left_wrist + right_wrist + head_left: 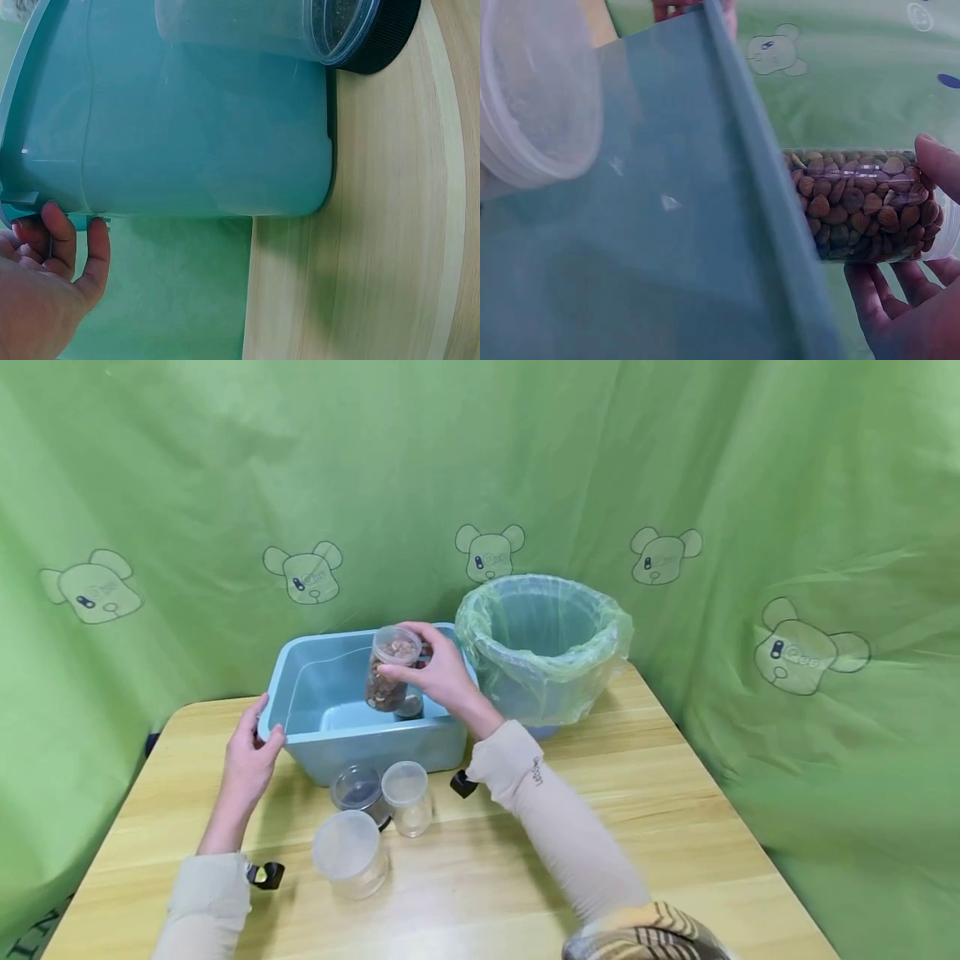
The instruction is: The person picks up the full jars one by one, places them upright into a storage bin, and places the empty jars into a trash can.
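My right hand (442, 672) grips a clear plastic jar (385, 681) of brown almonds, thumb on one side and fingers on the other. It holds the jar slightly tilted over the blue basin (375, 747). In the right wrist view the almonds (862, 202) fill most of the jar, and the basin's rim hides its far end. My left hand (251, 752) holds the basin at its left rim; curled fingers (96, 259) hook the edge in the left wrist view. A smaller dark-topped container (409, 707) sits inside the basin, partly hidden behind the jar.
Before the basin stand a jar with a whitish top (348, 843), a slimmer clear jar (407, 797) and a jar on a black lid (394, 34). A bin lined with a green bag (547, 672) stands right of the basin. Green curtain (390, 468) surrounds the wooden table (600, 827).
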`<act>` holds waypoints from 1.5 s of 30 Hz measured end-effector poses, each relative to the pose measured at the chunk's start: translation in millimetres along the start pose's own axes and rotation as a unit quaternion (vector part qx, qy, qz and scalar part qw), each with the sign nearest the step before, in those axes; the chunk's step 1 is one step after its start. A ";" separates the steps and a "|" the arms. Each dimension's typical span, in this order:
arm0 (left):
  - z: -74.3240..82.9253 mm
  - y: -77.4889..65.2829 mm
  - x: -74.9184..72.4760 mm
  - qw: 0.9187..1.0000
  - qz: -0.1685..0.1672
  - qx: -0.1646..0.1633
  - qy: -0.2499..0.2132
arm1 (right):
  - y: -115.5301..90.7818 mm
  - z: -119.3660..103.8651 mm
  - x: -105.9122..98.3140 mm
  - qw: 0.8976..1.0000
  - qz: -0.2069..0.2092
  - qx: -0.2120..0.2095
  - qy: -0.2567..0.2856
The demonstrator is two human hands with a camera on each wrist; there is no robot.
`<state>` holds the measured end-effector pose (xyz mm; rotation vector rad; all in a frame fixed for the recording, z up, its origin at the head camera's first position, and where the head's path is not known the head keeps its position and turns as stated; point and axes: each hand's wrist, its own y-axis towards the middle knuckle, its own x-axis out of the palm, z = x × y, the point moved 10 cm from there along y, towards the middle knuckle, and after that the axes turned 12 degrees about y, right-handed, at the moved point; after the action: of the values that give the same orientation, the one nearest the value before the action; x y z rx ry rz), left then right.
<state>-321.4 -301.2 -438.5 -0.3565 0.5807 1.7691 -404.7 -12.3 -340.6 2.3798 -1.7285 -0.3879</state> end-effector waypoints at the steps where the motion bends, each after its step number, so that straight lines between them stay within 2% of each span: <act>1: -0.3 -0.6 -0.2 1.000 0.002 0.000 0.001 | 1.0 4.0 3.9 1.000 -0.004 0.004 -0.010; 7: 0.9 -1.5 0.5 1.000 -0.001 0.001 -0.002 | 6.4 21.9 24.7 0.998 -0.023 0.025 -0.054; 13: 1.1 -1.2 -1.1 1.000 0.002 -0.001 0.007 | 9.8 29.2 41.9 0.994 -0.043 0.029 -0.091; 18: 1.2 0.4 -1.9 1.000 0.008 0.006 -0.002 | 10.1 37.6 50.4 0.988 -0.057 0.044 -0.135; 25: 0.4 -1.0 -1.5 1.000 0.011 0.007 -0.003 | 9.7 44.8 56.7 0.982 -0.077 0.060 -0.162; 33: -1.4 -2.4 1.1 1.000 0.006 0.003 -0.011 | 7.7 51.9 61.2 0.963 -0.103 0.079 -0.236; 40: -1.0 -3.4 0.5 1.000 0.007 -0.005 -0.013 | 6.6 50.6 70.2 0.949 -0.141 0.066 -0.273; 45: -0.1 -4.0 0.4 1.000 0.005 -0.009 -0.008 | 6.8 54.1 72.0 0.941 -0.140 0.068 -0.301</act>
<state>-317.7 -300.2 -439.6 -0.3524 0.5548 1.7857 -406.5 -82.3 -397.8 2.8174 -1.6528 -1.1820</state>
